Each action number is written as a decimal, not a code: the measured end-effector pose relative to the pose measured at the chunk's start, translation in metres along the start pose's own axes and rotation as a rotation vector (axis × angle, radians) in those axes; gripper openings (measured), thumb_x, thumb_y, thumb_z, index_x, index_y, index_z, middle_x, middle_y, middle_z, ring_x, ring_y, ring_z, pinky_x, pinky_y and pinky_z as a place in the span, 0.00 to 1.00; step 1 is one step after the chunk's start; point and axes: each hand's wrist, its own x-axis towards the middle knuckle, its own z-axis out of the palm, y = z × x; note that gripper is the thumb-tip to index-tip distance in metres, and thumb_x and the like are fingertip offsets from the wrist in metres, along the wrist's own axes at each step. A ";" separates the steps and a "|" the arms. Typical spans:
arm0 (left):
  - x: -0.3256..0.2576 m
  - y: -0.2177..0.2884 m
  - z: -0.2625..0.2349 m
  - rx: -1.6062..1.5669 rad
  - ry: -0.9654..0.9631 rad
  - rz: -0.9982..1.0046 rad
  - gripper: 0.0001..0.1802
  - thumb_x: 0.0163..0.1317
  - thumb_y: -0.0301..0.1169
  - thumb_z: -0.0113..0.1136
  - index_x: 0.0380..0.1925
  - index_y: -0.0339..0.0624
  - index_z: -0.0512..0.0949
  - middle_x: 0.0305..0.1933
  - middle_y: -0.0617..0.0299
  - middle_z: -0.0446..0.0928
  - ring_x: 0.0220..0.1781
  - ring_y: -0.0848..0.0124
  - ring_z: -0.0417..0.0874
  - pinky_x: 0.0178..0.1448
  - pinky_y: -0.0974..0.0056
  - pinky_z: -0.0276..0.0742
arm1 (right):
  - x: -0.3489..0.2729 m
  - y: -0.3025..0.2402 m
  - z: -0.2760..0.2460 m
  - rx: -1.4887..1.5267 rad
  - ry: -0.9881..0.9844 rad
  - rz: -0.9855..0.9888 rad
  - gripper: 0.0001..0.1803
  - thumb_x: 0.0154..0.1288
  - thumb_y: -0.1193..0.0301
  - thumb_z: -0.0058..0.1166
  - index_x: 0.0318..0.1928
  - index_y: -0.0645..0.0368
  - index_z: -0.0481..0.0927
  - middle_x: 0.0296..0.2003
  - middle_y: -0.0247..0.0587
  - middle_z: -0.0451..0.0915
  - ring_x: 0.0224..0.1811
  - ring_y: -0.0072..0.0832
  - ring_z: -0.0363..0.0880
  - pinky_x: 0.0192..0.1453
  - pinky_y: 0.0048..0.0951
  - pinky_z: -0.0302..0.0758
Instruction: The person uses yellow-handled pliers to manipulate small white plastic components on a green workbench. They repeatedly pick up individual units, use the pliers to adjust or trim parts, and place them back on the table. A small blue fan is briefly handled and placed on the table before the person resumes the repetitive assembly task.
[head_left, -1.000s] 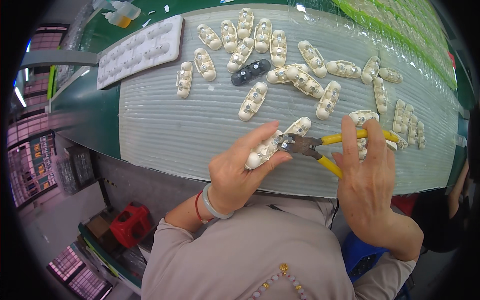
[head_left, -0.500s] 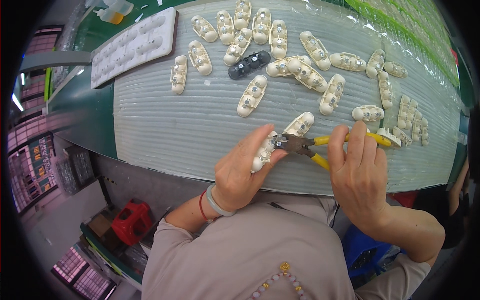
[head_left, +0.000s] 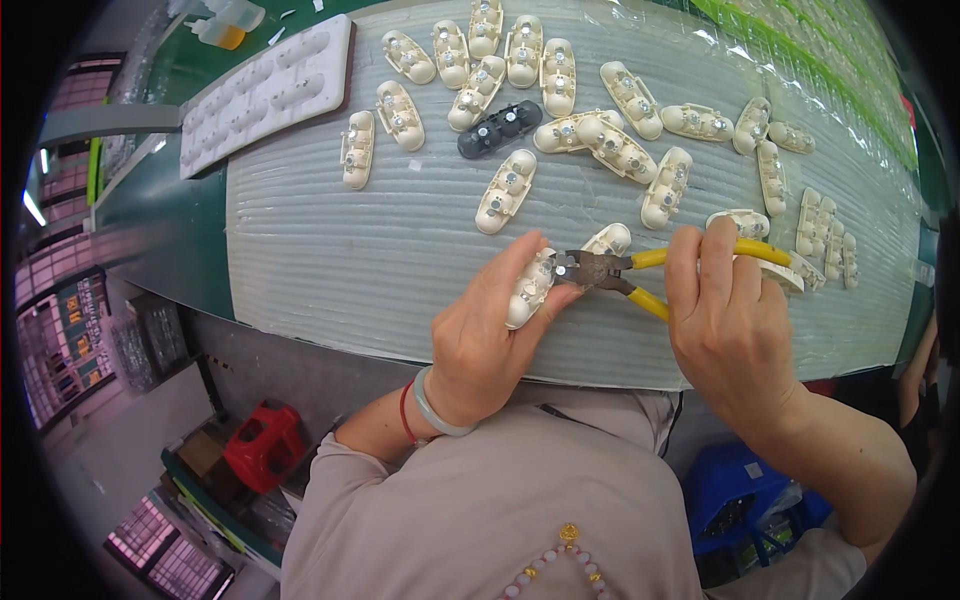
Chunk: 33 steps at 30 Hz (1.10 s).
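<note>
My left hand [head_left: 487, 317] is closed round an oblong cream plastic part [head_left: 530, 290] with rounded domes and small shiny metal pieces. In my right hand [head_left: 728, 325] are yellow-handled pliers [head_left: 648, 258], gripped by both handles, which stand apart. The dark jaws of the pliers meet the right side of the held part, at a small metal piece. Just behind the jaws lies a similar cream part [head_left: 608, 240], partly hidden by them. Another cream part [head_left: 740, 222] rests beyond my right fingers, and one more [head_left: 782, 275] is half covered by that hand.
Several cream parts [head_left: 505, 190] lie scattered over the ribbed foam sheet [head_left: 330, 270], with one black part [head_left: 498, 130] among them. A white moulded tray [head_left: 265, 95] stands at the back left. Clear plastic wrap with green strips [head_left: 800, 60] covers the back right. Below left sits a red stool [head_left: 265, 445].
The pliers and my right hand have shifted slightly right, and the right elbow has moved outward. The held part has tilted and risen a little in my left hand.
</note>
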 end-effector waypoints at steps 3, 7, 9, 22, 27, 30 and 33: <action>-0.001 0.000 -0.002 -0.111 -0.022 -0.111 0.27 0.49 0.30 0.69 0.49 0.32 0.72 0.40 0.51 0.80 0.38 0.64 0.84 0.39 0.67 0.80 | 0.001 0.005 0.004 0.027 0.068 -0.026 0.10 0.54 0.71 0.51 0.37 0.60 0.73 0.33 0.41 0.74 0.20 0.18 0.61 0.18 0.18 0.57; 0.002 -0.002 -0.003 -0.190 -0.048 -0.159 0.28 0.50 0.30 0.69 0.51 0.33 0.71 0.40 0.53 0.81 0.39 0.66 0.84 0.40 0.68 0.79 | 0.000 0.003 0.004 0.113 0.036 0.016 0.10 0.53 0.71 0.51 0.37 0.60 0.72 0.32 0.39 0.72 0.21 0.19 0.62 0.18 0.19 0.58; 0.001 -0.004 -0.005 -0.223 -0.068 -0.170 0.28 0.50 0.29 0.69 0.51 0.34 0.71 0.42 0.53 0.81 0.39 0.66 0.84 0.41 0.68 0.79 | 0.001 0.007 0.007 0.162 0.064 0.008 0.12 0.52 0.72 0.51 0.38 0.60 0.72 0.33 0.40 0.72 0.21 0.20 0.64 0.18 0.19 0.61; 0.009 -0.004 -0.015 -0.499 -0.127 -0.069 0.32 0.56 0.21 0.61 0.59 0.33 0.58 0.48 0.50 0.78 0.46 0.67 0.81 0.48 0.67 0.78 | -0.011 0.020 -0.004 0.618 -0.091 0.107 0.16 0.51 0.76 0.50 0.43 0.63 0.70 0.40 0.47 0.72 0.26 0.29 0.73 0.22 0.25 0.70; 0.018 0.000 -0.020 -1.109 -0.235 -0.385 0.32 0.61 0.19 0.53 0.59 0.38 0.47 0.47 0.51 0.73 0.49 0.64 0.79 0.48 0.63 0.78 | -0.021 0.030 -0.008 1.288 -0.325 0.239 0.12 0.58 0.78 0.51 0.43 0.62 0.69 0.35 0.50 0.70 0.34 0.46 0.73 0.33 0.39 0.70; 0.026 0.005 -0.029 -1.177 -0.368 -0.569 0.31 0.59 0.19 0.50 0.57 0.40 0.45 0.43 0.50 0.73 0.45 0.60 0.80 0.44 0.60 0.80 | -0.022 0.035 -0.010 1.302 -0.288 0.323 0.14 0.57 0.78 0.51 0.45 0.62 0.68 0.37 0.51 0.70 0.35 0.51 0.73 0.36 0.42 0.70; 0.023 0.003 -0.027 -1.396 -0.486 -0.623 0.24 0.64 0.32 0.48 0.56 0.45 0.51 0.37 0.56 0.71 0.33 0.69 0.77 0.32 0.69 0.74 | -0.019 0.030 -0.013 1.168 -0.238 0.192 0.24 0.50 0.77 0.57 0.49 0.60 0.65 0.41 0.47 0.68 0.35 0.47 0.76 0.32 0.40 0.74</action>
